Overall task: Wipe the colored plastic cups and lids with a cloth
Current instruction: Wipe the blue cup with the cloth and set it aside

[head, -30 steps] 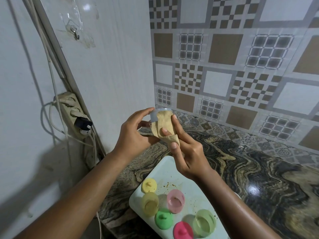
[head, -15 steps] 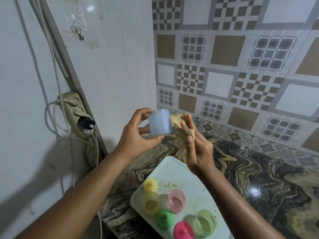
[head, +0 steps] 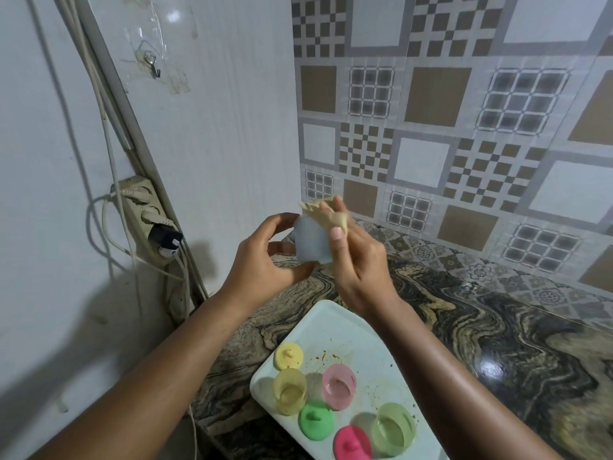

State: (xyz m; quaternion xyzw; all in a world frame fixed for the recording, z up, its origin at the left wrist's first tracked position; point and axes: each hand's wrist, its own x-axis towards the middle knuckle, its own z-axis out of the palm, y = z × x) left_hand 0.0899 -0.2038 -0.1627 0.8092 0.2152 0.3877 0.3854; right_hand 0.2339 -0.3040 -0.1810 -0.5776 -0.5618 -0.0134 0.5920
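Note:
My left hand holds a pale blue plastic cup up above the counter. My right hand pinches a tan cloth and presses it against the cup's upper right side. Below, on a white tray, stand a yellow cup, a pink cup and a green cup. A yellow lid, a green lid and a pink lid lie among them, knobs up.
The tray sits on a dark marbled counter near its left edge. A power strip with plugs and cables hangs on the white wall at left. Patterned tiles cover the back wall.
The cloth was tucked in the cup, then pulled out to the right. Now it is back on the cup's outer side and the cup is tilted.

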